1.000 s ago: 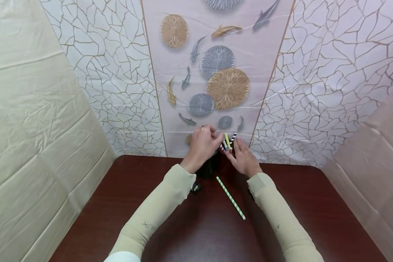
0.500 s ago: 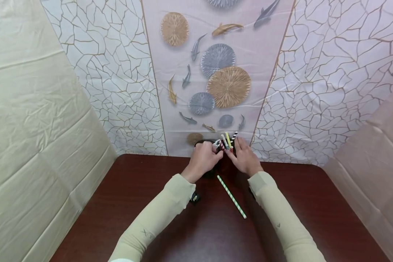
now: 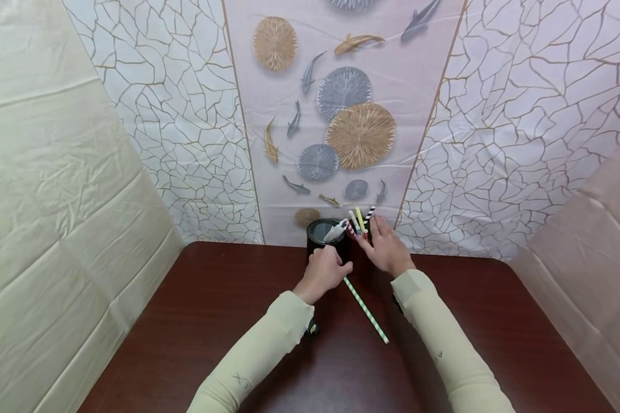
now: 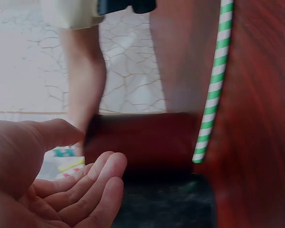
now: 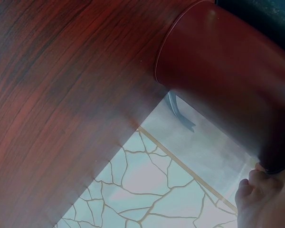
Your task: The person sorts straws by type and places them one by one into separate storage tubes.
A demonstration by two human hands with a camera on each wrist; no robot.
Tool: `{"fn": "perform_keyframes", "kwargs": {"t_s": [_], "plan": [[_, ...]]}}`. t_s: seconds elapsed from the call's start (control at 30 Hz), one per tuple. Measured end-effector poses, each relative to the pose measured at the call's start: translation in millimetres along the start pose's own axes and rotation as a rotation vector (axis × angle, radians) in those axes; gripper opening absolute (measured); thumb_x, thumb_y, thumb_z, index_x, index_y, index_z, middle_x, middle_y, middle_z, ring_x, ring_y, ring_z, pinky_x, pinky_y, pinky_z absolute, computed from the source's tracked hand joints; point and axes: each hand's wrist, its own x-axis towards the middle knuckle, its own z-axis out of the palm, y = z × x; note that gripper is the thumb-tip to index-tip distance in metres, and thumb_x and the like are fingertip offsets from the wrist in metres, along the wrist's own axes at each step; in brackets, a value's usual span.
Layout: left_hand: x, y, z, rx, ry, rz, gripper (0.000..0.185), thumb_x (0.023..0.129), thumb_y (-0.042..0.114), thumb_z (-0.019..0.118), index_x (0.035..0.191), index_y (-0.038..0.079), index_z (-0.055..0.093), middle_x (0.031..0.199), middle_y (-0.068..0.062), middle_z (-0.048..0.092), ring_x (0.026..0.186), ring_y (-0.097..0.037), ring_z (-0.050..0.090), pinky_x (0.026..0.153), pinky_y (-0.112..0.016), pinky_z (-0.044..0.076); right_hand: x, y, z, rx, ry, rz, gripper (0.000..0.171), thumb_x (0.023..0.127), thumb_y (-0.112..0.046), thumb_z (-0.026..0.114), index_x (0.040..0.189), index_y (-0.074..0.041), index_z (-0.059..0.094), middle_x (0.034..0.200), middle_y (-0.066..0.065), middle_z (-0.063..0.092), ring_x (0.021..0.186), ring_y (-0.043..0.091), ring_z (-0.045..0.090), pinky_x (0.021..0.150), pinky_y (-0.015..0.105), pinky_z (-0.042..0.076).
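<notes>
My left hand (image 3: 324, 271) hovers just in front of a black cup (image 3: 328, 242), its fingers loosely bent and holding nothing. In the left wrist view, a gap shows between the left hand's (image 4: 71, 185) thumb and fingertips. A crumpled-looking whitish item (image 3: 336, 231) leans in the black cup's mouth; its kind is unclear. Beside it stands a dark red cup (image 5: 218, 61) with several paper straws (image 3: 360, 219), striped and yellow, poking out. My right hand (image 3: 388, 252) grips that cup near its rim. A green-and-white striped straw (image 3: 367, 312) lies on the table.
The dark red wooden table (image 3: 217, 321) ends against a patterned cloth backdrop (image 3: 310, 126) close behind the cups. Cream cloth (image 3: 57, 229) hangs along the left side, and similar cloth rises on the right.
My left hand has come down and back from above the black cup, uncovering its mouth and the whitish item. The right hand stays at the dark red cup; the green-striped straw keeps its place.
</notes>
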Motion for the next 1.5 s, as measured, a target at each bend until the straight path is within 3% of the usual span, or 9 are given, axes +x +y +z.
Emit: {"fn": "perform_keyframes", "kwargs": {"t_s": [0.2,0.37,0.53,0.77,0.93,1.0,1.23,1.5], "plan": [[-0.3,-11.7,22.6,-0.018,-0.029,-0.053,0.062,0.096,0.026,0.074,0.043,0.018,0.043,0.039,0.006,0.035,0.037,-0.012,0.039,0.044,-0.023,0.03,0,0,0,0.008,0.0,-0.004,0.086,0.111,-0.057,0.037,0.166,0.006,0.016,0.175,0.027,0.015,0.163,0.043,0.018,0.127,0.06,0.032],[-1.4,-18.3,37.6,-0.025,-0.033,-0.109,0.049,0.095,0.025,0.075,0.053,0.015,0.054,0.047,0.002,0.051,0.052,-0.018,0.055,0.055,-0.028,0.044,2,0,3,0.005,0.002,-0.01,0.086,0.111,-0.057,0.037,0.166,0.006,0.017,0.175,0.026,0.015,0.164,0.042,0.018,0.128,0.058,0.03],[2.7,-24.3,51.3,-0.054,-0.064,-0.205,0.039,0.095,0.026,0.076,0.062,0.012,0.062,0.053,0.0,0.061,0.058,-0.02,0.061,0.063,-0.033,0.053,3,0,3,0.003,0.002,-0.015,0.086,0.112,-0.057,0.036,0.166,0.006,0.016,0.175,0.027,0.015,0.164,0.042,0.017,0.13,0.057,0.028],[19.3,-39.7,75.9,-0.097,-0.116,-0.301,0.03,0.093,0.03,0.076,0.071,0.012,0.068,0.05,0.0,0.066,0.061,-0.017,0.065,0.067,-0.033,0.057,2,0,1,0.002,-0.014,-0.009,0.086,0.112,-0.058,0.035,0.167,0.005,0.014,0.176,0.026,0.012,0.164,0.041,0.015,0.129,0.058,0.028],[40.4,-68.7,119.3,-0.099,-0.116,-0.332,0.028,0.092,0.037,0.076,0.076,0.016,0.069,0.052,0.002,0.066,0.062,-0.017,0.065,0.062,-0.034,0.055,0,0,1,0.011,-0.017,-0.002,0.086,0.111,-0.059,0.035,0.167,0.005,0.015,0.176,0.025,0.013,0.164,0.042,0.016,0.129,0.059,0.029],[42.2,-70.4,125.3,-0.11,-0.116,-0.343,0.029,0.093,0.037,0.076,0.076,0.015,0.069,0.053,0.001,0.066,0.063,-0.019,0.065,0.059,-0.033,0.053,0,0,2,0.014,-0.014,0.0,0.086,0.111,-0.058,0.036,0.167,0.005,0.015,0.176,0.025,0.013,0.164,0.042,0.016,0.129,0.059,0.029],[27.1,-36.6,95.9,-0.089,-0.131,-0.419,0.035,0.093,0.031,0.079,0.066,0.011,0.068,0.047,-0.002,0.063,0.063,-0.019,0.063,0.061,-0.033,0.054,1,2,3,0.014,-0.016,0.0,0.086,0.111,-0.058,0.034,0.167,0.005,0.015,0.176,0.025,0.013,0.164,0.043,0.016,0.129,0.059,0.028],[22.3,-23.4,92.9,-0.044,-0.073,-0.469,0.034,0.091,0.033,0.083,0.071,0.01,0.068,0.058,-0.005,0.067,0.07,-0.025,0.067,0.064,-0.038,0.058,0,0,1,0.011,-0.015,0.0,0.086,0.112,-0.058,0.035,0.167,0.005,0.014,0.176,0.026,0.012,0.164,0.042,0.015,0.13,0.058,0.027]]}}
